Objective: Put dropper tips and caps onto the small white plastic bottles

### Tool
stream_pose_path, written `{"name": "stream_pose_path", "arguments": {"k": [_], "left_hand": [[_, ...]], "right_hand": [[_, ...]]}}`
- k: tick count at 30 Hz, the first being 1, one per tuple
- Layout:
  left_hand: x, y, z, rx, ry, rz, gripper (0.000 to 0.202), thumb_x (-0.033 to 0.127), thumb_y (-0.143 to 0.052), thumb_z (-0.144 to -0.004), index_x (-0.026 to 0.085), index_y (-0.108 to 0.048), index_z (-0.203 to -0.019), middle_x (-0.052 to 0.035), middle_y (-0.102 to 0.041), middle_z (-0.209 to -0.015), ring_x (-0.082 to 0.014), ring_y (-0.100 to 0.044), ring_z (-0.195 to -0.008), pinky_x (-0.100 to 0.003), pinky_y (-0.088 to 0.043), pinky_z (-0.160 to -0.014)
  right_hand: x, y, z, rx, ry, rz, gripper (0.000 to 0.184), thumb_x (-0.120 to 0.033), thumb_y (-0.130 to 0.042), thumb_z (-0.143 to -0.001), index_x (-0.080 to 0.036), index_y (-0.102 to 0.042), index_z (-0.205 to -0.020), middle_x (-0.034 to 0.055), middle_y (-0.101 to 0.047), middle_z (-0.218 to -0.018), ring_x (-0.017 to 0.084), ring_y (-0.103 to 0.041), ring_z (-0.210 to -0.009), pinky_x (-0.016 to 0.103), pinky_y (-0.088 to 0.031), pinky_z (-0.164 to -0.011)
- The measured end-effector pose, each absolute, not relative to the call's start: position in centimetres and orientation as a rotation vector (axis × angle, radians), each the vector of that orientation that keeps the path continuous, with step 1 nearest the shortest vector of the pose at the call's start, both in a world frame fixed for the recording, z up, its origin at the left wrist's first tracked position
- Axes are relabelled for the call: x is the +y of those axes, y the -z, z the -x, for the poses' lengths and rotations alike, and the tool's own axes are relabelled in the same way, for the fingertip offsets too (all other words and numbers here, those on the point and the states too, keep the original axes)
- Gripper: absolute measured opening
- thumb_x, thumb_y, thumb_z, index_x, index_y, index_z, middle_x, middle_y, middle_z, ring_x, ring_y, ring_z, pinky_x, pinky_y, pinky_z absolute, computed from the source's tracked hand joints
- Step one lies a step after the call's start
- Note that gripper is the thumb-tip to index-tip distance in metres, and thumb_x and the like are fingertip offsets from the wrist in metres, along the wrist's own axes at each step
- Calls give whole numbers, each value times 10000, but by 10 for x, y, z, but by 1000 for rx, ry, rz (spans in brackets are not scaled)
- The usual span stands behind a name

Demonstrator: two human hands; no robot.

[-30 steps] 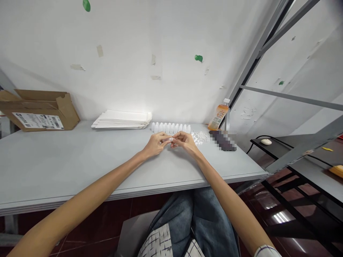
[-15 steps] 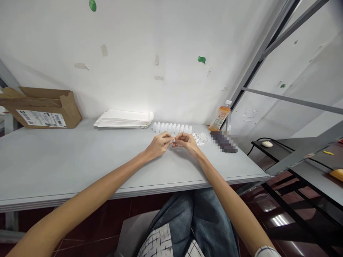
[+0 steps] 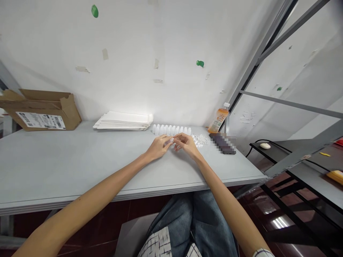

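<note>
My left hand [image 3: 158, 146] and my right hand [image 3: 185, 143] meet over the grey table [image 3: 80, 160], fingertips pinched together on one small white bottle [image 3: 170, 140] between them. Just behind my hands stands a row of several small white bottles [image 3: 171, 129]. A little heap of small clear parts [image 3: 200, 139] lies right of my right hand.
A stack of white sheets [image 3: 123, 120] lies at the back by the wall. An open cardboard box [image 3: 40, 109] sits at the far left. An orange drink bottle [image 3: 219, 120] and a dark blurred object [image 3: 223, 142] are at the right, beside a metal rack frame [image 3: 294, 157].
My hands stay joined on the small bottle and have shifted slightly toward the row of bottles. The view has tipped a little.
</note>
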State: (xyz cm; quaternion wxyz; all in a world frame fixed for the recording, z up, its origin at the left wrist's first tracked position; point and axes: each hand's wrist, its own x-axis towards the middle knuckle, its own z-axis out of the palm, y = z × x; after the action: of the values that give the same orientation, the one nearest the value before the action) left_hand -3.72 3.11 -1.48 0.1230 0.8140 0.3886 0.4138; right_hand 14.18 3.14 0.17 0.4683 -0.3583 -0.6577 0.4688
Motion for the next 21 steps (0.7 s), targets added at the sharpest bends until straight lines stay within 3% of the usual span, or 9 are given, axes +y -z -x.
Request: {"name": "stream_pose_path", "arguments": {"k": [4,9,12,17,21], "left_hand": [[30,13,36,1175,-1173,-2096,319,318,-525,-883,143,-676,-1104,-77,-673,-895,-136,-609,-619,-288,-502,-650],[25,9,36,932,-1122,-1619,466,363,-549,-876,193,-478,-1305,0,-589,-747,-120,-618,-542,-254,-515,-521],[23,6,36,864,-1131,-1464,460,368,-576,-867,207,-455,-1281,20,-556,-726,-114,-613,-522,-264,-532,-503],[26,6,37,882,-1154,-1367,334,360,-601,-861,143,-547,-1110,-7,-556,-741,-125,-616,-524,-303,-550,-494],[29,10,37,915,-1162,-1363,333,351,-619,-852,112,-559,-1076,-18,-559,-757,-122,-620,-538,-296,-556,-501]], "right_hand": [[34,-3,-145,-1532,-1109,896,340,-436,-719,-722,-183,-603,-917,36,-676,-793,135,-615,-518,294,-542,-488],[37,-5,-147,-1390,-1049,877,438,-448,-716,-706,-219,-562,-1047,65,-702,-972,169,-677,-608,297,-548,-516],[42,-5,-154,-1392,-892,939,398,-448,-638,-764,-225,-553,-1082,84,-682,-1088,188,-698,-664,300,-537,-530],[55,-1,-191,-1454,-56,1260,185,-320,-517,-816,-185,-640,-846,65,-707,-906,168,-647,-629,325,-495,-686],[56,2,-215,-1489,148,1359,176,-289,-520,-791,-179,-652,-755,38,-691,-773,141,-564,-548,301,-446,-661]]}}
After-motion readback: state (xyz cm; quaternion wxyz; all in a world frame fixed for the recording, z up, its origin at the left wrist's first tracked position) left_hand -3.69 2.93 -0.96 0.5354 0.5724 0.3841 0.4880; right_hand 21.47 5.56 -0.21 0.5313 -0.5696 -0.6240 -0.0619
